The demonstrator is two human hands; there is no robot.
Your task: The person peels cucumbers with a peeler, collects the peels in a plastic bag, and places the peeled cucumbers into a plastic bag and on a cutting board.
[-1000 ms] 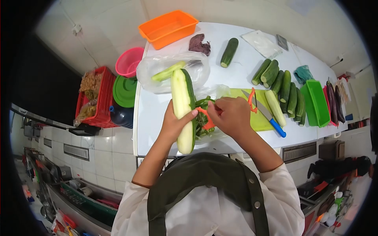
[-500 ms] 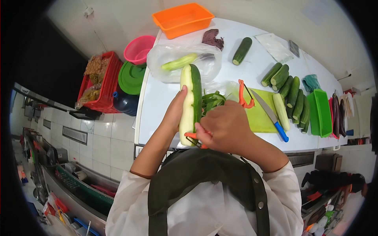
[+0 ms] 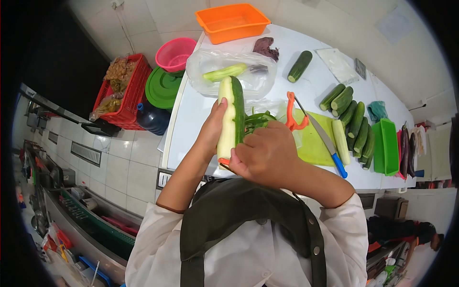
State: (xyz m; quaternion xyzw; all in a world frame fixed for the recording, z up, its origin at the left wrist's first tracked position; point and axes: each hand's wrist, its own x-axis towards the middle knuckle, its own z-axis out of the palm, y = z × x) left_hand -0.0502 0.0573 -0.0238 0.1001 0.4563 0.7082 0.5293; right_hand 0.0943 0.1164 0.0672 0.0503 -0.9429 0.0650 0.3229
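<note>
My left hand [image 3: 212, 128] is wrapped round a large cucumber [image 3: 226, 125], its left side peeled pale and its right side still dark green. The cucumber is upright in the view, above the near table edge. In my closed right hand [image 3: 264, 154] is an orange peeler [image 3: 223, 161], at the cucumber's near end and mostly hidden by the fingers. Green peelings [image 3: 258, 120] lie just beyond that hand. A second orange peeler [image 3: 291, 115] and a blue-handled knife [image 3: 325, 139] rest by the yellow-green cutting board [image 3: 313, 150], beside a peeled cucumber [image 3: 340, 141].
Several unpeeled cucumbers [image 3: 356, 119] are piled at the right, near a green basket [image 3: 385, 148] and eggplants [image 3: 407, 153]. A plastic bag [image 3: 196, 71] with a peeled cucumber [image 3: 224, 72] lies at the far left, below an orange tub [image 3: 233, 33]. Another person [image 3: 406, 229] is at lower right.
The view has turned slightly, shifting the table's contents. My right hand has moved a little up against the cucumber, and less of the peeler shows. Both hands keep their hold.
</note>
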